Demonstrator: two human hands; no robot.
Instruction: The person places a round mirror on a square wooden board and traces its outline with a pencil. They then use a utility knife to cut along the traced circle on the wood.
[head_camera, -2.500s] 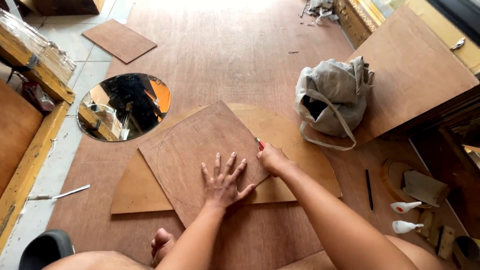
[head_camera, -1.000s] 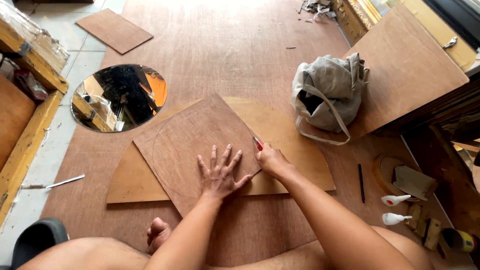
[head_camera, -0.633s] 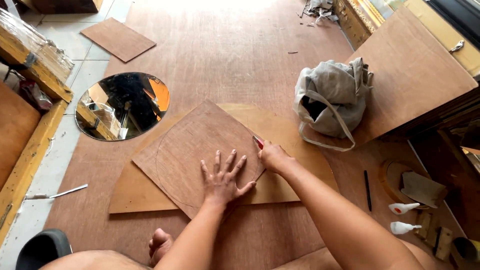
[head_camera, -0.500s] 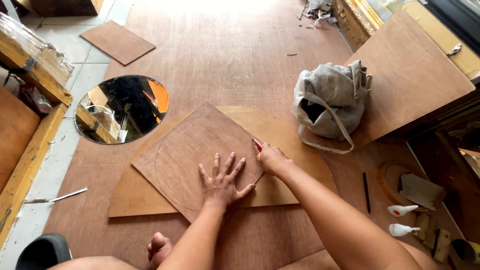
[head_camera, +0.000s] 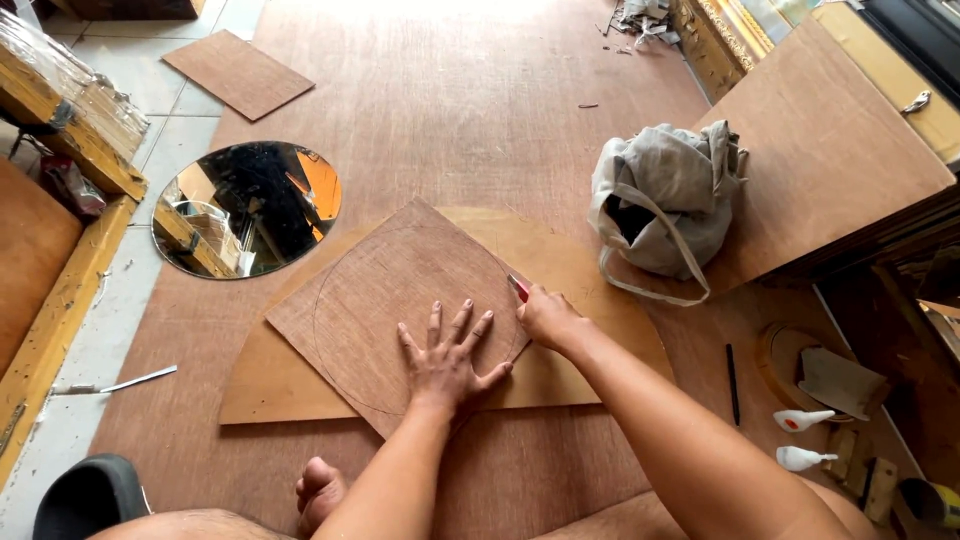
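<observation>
Plywood square, marked with a circle line, lies on a larger tan board on the floor. Left hand presses flat on it, fingers spread. Right hand is closed around a red-handled cutter at the circle's right edge. Round mirror lies well apart.

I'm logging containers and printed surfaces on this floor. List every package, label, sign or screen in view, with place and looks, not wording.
No signs or screens show.
Grey cloth bag: right of the square plywood sheet, slumped, open-mouthed, strap trailing.
Two small white squeeze bottles: lower right, lying on their sides, nozzles tapered; any labels too small to tell.
Clear plastic wrap on a wooden frame: upper left, crinkled.
Yellow-and-dark can: bottom right corner, mostly cut off.
</observation>
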